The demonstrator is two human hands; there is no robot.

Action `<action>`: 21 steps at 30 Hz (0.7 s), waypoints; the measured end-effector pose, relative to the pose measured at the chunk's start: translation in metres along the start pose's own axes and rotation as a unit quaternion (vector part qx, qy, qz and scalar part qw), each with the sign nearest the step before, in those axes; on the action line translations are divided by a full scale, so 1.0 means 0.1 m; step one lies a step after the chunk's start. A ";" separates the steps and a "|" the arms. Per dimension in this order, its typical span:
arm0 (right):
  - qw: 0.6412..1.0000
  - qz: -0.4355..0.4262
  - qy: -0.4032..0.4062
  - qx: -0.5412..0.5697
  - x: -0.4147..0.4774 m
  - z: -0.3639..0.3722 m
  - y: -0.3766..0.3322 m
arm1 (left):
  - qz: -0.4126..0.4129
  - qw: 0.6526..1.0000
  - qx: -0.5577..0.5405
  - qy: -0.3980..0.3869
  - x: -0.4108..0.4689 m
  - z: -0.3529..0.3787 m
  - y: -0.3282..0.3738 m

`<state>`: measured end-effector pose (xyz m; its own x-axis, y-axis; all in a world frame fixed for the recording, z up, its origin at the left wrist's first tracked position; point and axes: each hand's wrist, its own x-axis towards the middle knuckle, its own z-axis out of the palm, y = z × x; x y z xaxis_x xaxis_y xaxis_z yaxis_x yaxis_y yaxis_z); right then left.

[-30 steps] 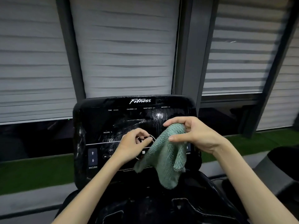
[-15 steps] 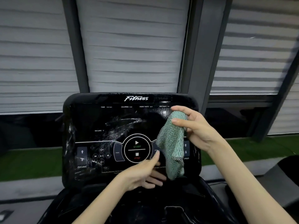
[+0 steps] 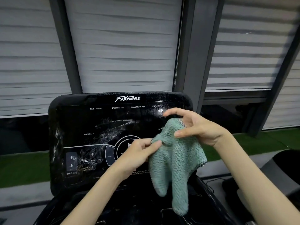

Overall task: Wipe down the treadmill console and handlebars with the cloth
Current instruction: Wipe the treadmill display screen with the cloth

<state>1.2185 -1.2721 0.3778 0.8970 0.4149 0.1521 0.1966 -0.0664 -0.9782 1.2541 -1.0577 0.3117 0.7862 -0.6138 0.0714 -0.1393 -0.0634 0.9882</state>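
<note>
A fuzzy teal microfibre cloth (image 3: 175, 161) with a black-and-white stitched hem hangs in front of the right half of the glossy black treadmill console (image 3: 103, 127), its two loose lobes drooping straight down, long axis vertical. The right hand (image 3: 194, 127), palm left, pinches the cloth's top edge between thumb and fingers. The left hand (image 3: 138, 153), reaching in from near left, clamps thumb and forefinger on the cloth's left corner. Wet streaks smear the console's flat, round-cornered face.
</note>
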 end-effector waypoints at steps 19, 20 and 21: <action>0.933 0.168 0.092 0.305 -0.09 0.51 0.94 | 0.041 0.974 -0.211 0.068 -0.08 -0.09 0.40; 0.939 0.146 0.103 0.294 -0.07 0.49 0.92 | 0.036 0.977 -0.196 0.073 -0.09 -0.11 0.40; 0.946 0.131 0.114 0.274 -0.06 0.46 0.90 | 0.034 0.981 -0.173 0.078 -0.10 -0.14 0.39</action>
<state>1.2127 -1.2393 0.2820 0.9608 0.2391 -0.1402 -0.2229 0.3658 -0.9036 1.2494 -1.0433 0.3519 0.8686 -0.4775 0.1326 -0.0041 0.2606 0.9654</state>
